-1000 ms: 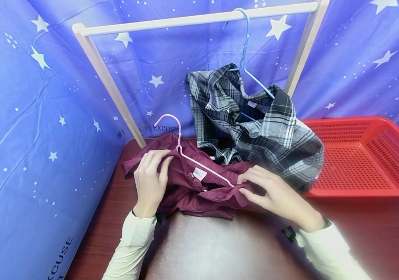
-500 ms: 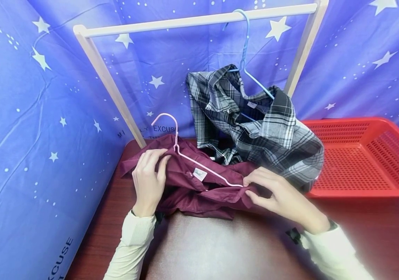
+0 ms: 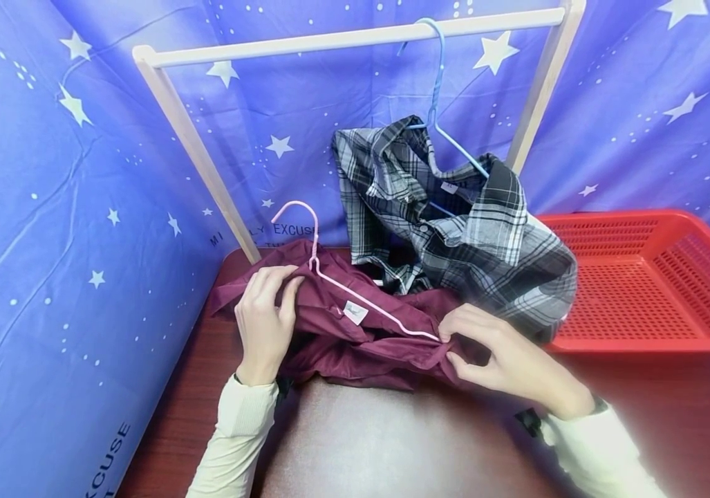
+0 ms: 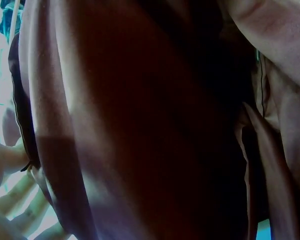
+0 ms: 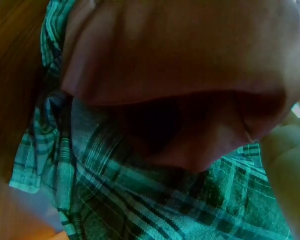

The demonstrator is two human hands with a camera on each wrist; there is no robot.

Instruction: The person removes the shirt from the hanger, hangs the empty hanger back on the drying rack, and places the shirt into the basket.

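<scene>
A maroon shirt with a white collar label is spread in front of me, its collar opening facing up. A pink hanger lies inside the opening, its hook standing up above the collar at the left. With thumb and fingers, my left hand pinches the shirt's collar edge just beside the hook's base. My right hand pinches the fabric at the right end of the hanger's arm. In the left wrist view the maroon cloth fills most of the picture, the left fingers at its edge.
Behind stands a wooden rack. A black-and-white plaid shirt hangs from it on a blue hanger, close to my right hand. A red perforated basket sits at the right on the dark red table. Blue star-printed cloth surrounds everything.
My right hand has moved slightly right and down, drawing the shirt's fabric outward. More of the pink hanger's right arm shows. The left hand has barely moved.
</scene>
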